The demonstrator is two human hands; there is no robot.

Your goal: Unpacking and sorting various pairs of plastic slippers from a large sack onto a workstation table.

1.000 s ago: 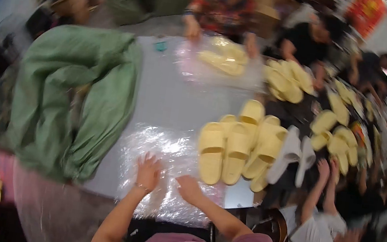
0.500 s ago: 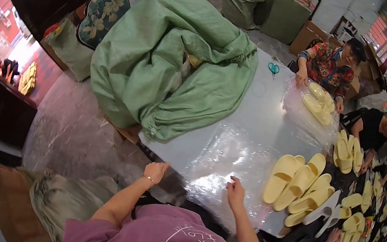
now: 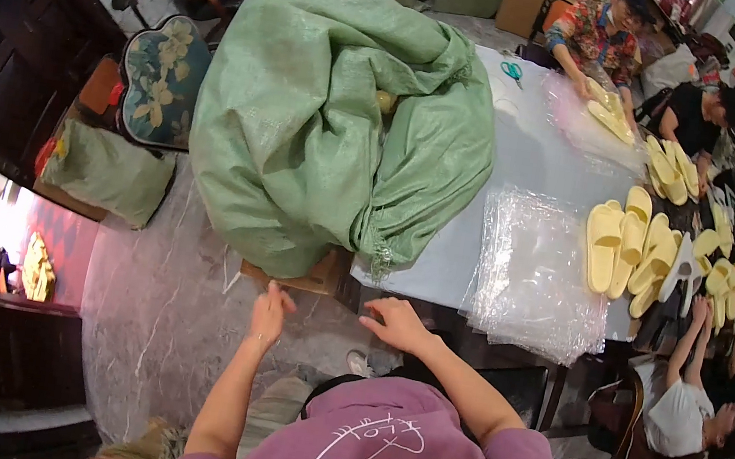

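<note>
In front of me, a big, loosely folded green woven sack (image 3: 294, 114) covers the left end of the grey-topped table (image 3: 519, 138). My left hand (image 3: 270, 313) is nearest the sack's lower edge, held in the air with fingers apart and empty. My right hand (image 3: 398, 323) hovers by the table's near edge, fingers loosely stretched and nothing in them. To its right lies a stack of clear plastic bags (image 3: 541, 275), its near side hanging over the edge. Yellow slippers (image 3: 602, 250) stand beyond the bags, with a pale grey pair (image 3: 685, 267) beside them.
Teal scissors (image 3: 512, 72) lie on the far table. A person in a flowered shirt (image 3: 581, 38) handles yellow slippers on plastic; other people sit along the right side. A brown cardboard box (image 3: 294, 274) shows under the sack. At left stand a floral-backed chair (image 3: 162, 75) and a stuffed sack (image 3: 109, 177).
My view and body have turned left, toward the green sack. Both hands have moved from beside the plastic bags to in front of the sack, still empty.
</note>
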